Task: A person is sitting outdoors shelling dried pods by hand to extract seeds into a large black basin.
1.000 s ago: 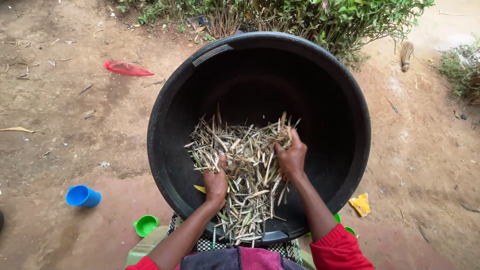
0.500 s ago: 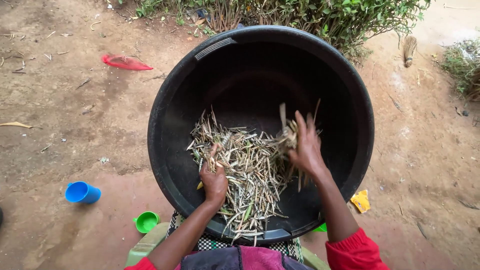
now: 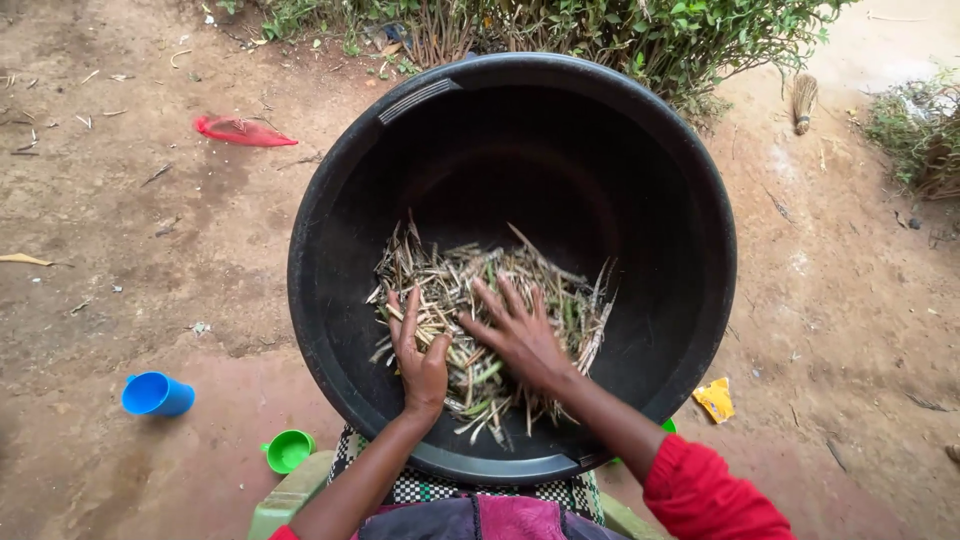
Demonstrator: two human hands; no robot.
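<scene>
Filling most of the view is a big round black tub (image 3: 340,200), which sits on bare brown dirt ground (image 3: 120,240) and leans against the person's lap. Behind the tub grows a green bush (image 3: 620,25) with thin stems. Inside the tub, on the low side near the person, lies a pile of dry pods and stalks (image 3: 470,285), mostly pale tan with some green bits mixed in. Both hands are down in that pile. The right hand (image 3: 520,335) lies flat on top of the pods with its fingers spread wide apart, pressing on them and not closed around anything. The left hand (image 3: 420,350) rests just beside it, touching the pods too, with its fingers loosely apart and its thumb bent in toward the palm; some stalks lie by the thumb, but it is hard to tell if any are pinched. A red sleeve (image 3: 705,490) covers the right arm. On the ground to the left lie a flat red thing (image 3: 240,131), a blue cup (image 3: 157,394) on its side, and a small green cup (image 3: 289,449) near the tub. To the right of the tub sits a crumpled yellow wrapper (image 3: 715,399), and far off lies a small straw broom (image 3: 803,98).
</scene>
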